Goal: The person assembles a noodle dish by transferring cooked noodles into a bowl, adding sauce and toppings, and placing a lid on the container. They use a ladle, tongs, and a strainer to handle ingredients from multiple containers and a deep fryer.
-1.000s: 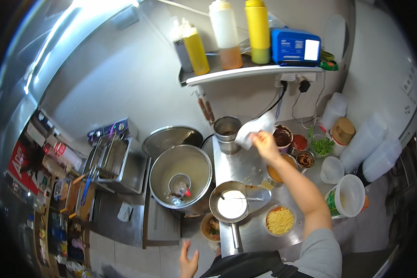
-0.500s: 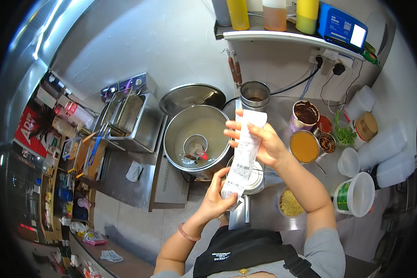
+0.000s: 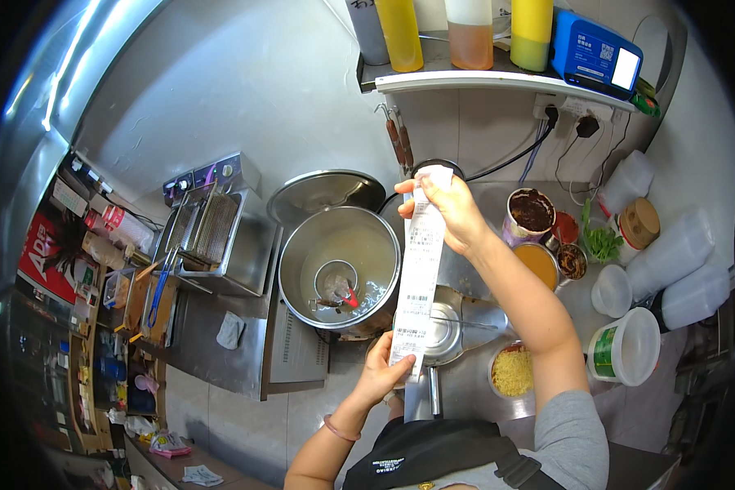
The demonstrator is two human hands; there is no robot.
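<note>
A long white paper receipt (image 3: 420, 269) is stretched between my two hands, printed side toward me. My right hand (image 3: 447, 208) pinches its far end, thumb on top. Lower down, my left hand (image 3: 382, 369) grips the near end between thumb and fingers. Just left of the strip stands a large steel pot (image 3: 290, 273) of cloudy liquid, with a round strainer (image 3: 336, 278) and something red in it. Beneath and right of the paper lies a steel pan (image 3: 445, 331) with a handle toward me.
A deep fryer (image 3: 241, 245) with baskets stands left of the pot, a crumpled cloth (image 3: 230, 330) on the counter before it. At right are a tub of dark sauce (image 3: 533, 214), orange sauce (image 3: 537, 265), yellow noodles (image 3: 513, 371) and a white bucket (image 3: 635, 347). Bottles (image 3: 469, 37) line the shelf (image 3: 498, 82).
My right hand has moved up and away from my left, so the receipt now hangs straighter and longer between them. The view has shifted slightly.
</note>
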